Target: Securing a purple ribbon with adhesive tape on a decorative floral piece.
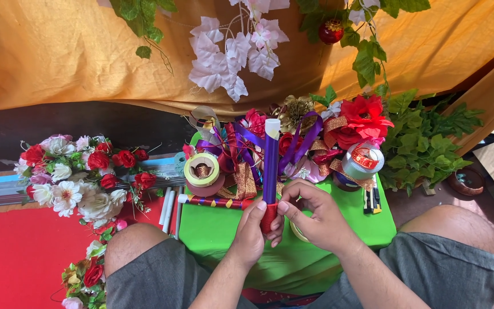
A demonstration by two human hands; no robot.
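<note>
A slim purple-wrapped stick (pixel 270 163) stands nearly upright over the green tabletop, its top end capped in white. Its lower end is wrapped in red, and that red part sits gripped between the fingers of 2 hands, just in front of the ribbon pile.

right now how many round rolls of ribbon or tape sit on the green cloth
2 clearly: a pale yellow-green tape roll left of the purple stick, and a silvery ribbon roll at right. Others may hide among the flowers.

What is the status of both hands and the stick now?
Left hand grips purple stick at red base. Right hand pinches same base. Stick upright over green table. Nothing blocking.
</note>
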